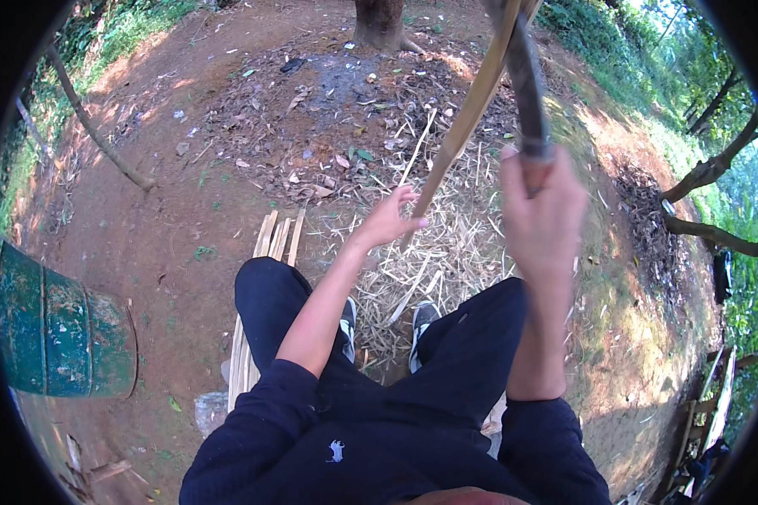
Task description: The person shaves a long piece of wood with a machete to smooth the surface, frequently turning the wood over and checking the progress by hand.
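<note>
A long pale bamboo strip [456, 135] slants up from the litter between my feet toward the upper right. At its lower part is my left hand [385, 220], its thumb and loosely bent fingers around the strip. My right hand [547, 210], blurred by motion, is closed on the brown handle of a large knife [528, 93]. The dark blade points up and crosses close to the upper part of the strip; I cannot tell whether they touch. Bamboo shavings [434, 244] are heaped on the ground below my hands.
Several cut strips [241, 366] lie beside my left leg. A green metal drum [63, 324] lies at the left. Ahead stand a tree trunk [379, 25] and dry leaf litter; a thin leaning stem [93, 126] is at the left, branches [716, 168] at the right.
</note>
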`<state>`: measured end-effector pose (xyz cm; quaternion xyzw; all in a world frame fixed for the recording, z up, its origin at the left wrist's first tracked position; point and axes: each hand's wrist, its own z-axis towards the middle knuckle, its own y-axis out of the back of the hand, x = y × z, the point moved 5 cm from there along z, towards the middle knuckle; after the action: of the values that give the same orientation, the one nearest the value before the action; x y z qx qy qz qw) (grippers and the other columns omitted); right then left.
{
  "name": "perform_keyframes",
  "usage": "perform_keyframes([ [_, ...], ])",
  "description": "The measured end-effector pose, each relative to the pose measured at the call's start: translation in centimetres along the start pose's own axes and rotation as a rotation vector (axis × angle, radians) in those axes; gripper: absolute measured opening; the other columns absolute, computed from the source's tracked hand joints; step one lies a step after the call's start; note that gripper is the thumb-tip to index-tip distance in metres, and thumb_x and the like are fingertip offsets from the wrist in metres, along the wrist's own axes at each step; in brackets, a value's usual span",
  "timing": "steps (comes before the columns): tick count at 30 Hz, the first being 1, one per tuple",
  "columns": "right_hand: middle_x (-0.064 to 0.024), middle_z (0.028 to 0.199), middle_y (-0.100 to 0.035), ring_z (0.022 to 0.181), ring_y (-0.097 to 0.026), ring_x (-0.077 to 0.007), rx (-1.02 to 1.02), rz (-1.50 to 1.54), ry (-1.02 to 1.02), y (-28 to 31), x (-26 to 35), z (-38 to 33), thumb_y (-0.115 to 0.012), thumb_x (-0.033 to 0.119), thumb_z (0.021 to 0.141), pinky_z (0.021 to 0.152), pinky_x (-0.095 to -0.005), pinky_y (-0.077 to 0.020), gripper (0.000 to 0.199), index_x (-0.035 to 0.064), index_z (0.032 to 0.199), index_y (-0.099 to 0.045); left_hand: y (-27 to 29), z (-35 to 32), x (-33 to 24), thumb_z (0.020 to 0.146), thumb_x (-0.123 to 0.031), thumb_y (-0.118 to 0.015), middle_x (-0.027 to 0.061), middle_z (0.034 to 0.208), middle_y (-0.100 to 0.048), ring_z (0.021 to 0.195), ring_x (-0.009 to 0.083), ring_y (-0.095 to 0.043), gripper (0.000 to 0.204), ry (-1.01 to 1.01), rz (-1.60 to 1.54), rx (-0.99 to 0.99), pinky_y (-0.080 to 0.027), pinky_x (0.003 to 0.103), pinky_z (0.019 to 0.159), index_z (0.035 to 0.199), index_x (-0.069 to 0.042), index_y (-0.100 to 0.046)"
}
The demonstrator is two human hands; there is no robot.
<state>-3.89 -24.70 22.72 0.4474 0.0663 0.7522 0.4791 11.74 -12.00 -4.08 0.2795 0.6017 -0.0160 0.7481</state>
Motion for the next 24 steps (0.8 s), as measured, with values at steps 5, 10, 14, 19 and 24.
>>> perform_keyframes([
  [5, -0.0288, 0.065, -0.062, 0.063, -0.064, -0.0473, 0.326, -0.068, -0.072, -14.5, -11.1, -6.5, -0.060, 0.011, 0.091, 0.058, -0.0537, -0.0516, 0.023, -0.0073, 0.090, -0.046, 3.6, -1.9, 15.7, 0.060, -0.041, -0.089, 0.0223, 0.122, -0.066, 0.112, 0.0347, -0.064, 0.081, 0.514, 0.669, 0.519, -0.050, 0.040, 0.097, 0.122, 0.004, -0.063],
  [10, -0.0271, 0.064, -0.061, 0.062, -0.064, -0.0454, 0.328, -0.020, -0.104, -14.0, -9.1, -7.5, -0.061, 0.010, 0.089, 0.058, -0.0534, -0.0492, 0.021, -0.0059, 0.088, -0.046, 6.3, -2.7, 14.2, 0.067, -0.053, -0.083, 0.0288, 0.124, -0.062, 0.114, 0.0354, -0.063, 0.087, 0.552, 0.585, 0.477, -0.049, 0.041, 0.097, 0.121, 0.011, -0.061],
  [14, -0.0226, 0.061, -0.060, 0.057, -0.065, -0.0401, 0.298, 0.039, -0.095, -11.9, -7.4, -6.4, -0.061, 0.009, 0.088, 0.055, -0.0483, -0.0489, 0.020, -0.0048, 0.083, -0.047, 7.5, -2.0, 10.4, 0.073, -0.055, -0.081, 0.0318, 0.145, -0.041, 0.136, 0.0364, -0.044, 0.105, 0.449, 0.440, 0.332, -0.037, 0.039, 0.112, 0.142, 0.011, -0.036],
  [19, -0.0199, 0.059, -0.059, 0.054, -0.063, -0.0371, 0.220, 0.101, -0.105, -9.0, -4.3, -4.9, -0.061, 0.009, 0.088, 0.053, -0.0453, -0.0478, 0.021, -0.0047, 0.081, -0.047, 2.8, -0.3, 3.2, 0.087, -0.042, -0.073, 0.0203, 0.141, -0.051, 0.131, 0.0313, -0.049, 0.080, -0.085, 0.195, -0.105, -0.042, 0.043, 0.108, 0.147, -0.003, -0.036],
  [24, -0.0204, 0.059, -0.058, 0.055, -0.064, -0.0373, 0.298, 0.084, -0.187, -7.6, -4.2, -5.6, -0.062, 0.010, 0.090, 0.053, -0.0451, -0.0473, 0.023, -0.0054, 0.082, -0.047, 1.5, 1.0, 3.5, 0.093, -0.017, -0.065, 0.0079, 0.086, -0.063, 0.080, 0.0191, -0.059, 0.019, -0.079, -0.018, -0.154, -0.048, 0.037, 0.075, 0.101, -0.002, -0.056],
])
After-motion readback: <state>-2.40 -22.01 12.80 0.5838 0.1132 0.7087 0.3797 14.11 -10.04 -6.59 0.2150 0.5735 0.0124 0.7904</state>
